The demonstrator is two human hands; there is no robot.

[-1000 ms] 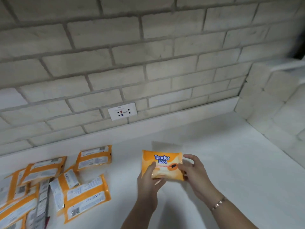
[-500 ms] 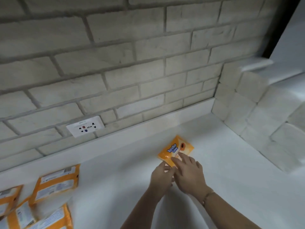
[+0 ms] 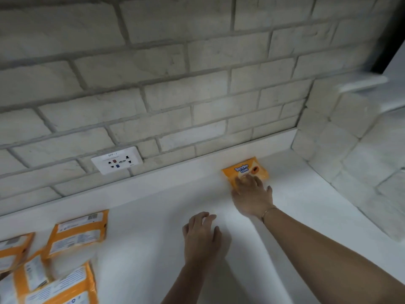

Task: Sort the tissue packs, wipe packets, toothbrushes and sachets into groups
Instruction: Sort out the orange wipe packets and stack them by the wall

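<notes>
An orange "Tender Love" wipe packet (image 3: 245,170) lies face up on the white counter (image 3: 153,227), close to the back wall at the right. My right hand (image 3: 252,194) reaches out to it, with straight fingertips resting on its near edge. My left hand (image 3: 202,235) hovers lower over the bare counter, fingers loosely curved, holding nothing. Several more orange packets lie face down in a heap (image 3: 54,260) at the lower left, one of them (image 3: 80,231) at the heap's far side.
A brick wall runs along the back, with a white power socket (image 3: 117,160) on it. A stone-block side wall (image 3: 350,150) closes off the counter at the right. A raised white ledge (image 3: 175,174) borders the counter's back edge.
Both hands gripped the packet one second ago. The right hand has carried it farther back and right and laid it by the wall; the left hand has let go and drawn back.
</notes>
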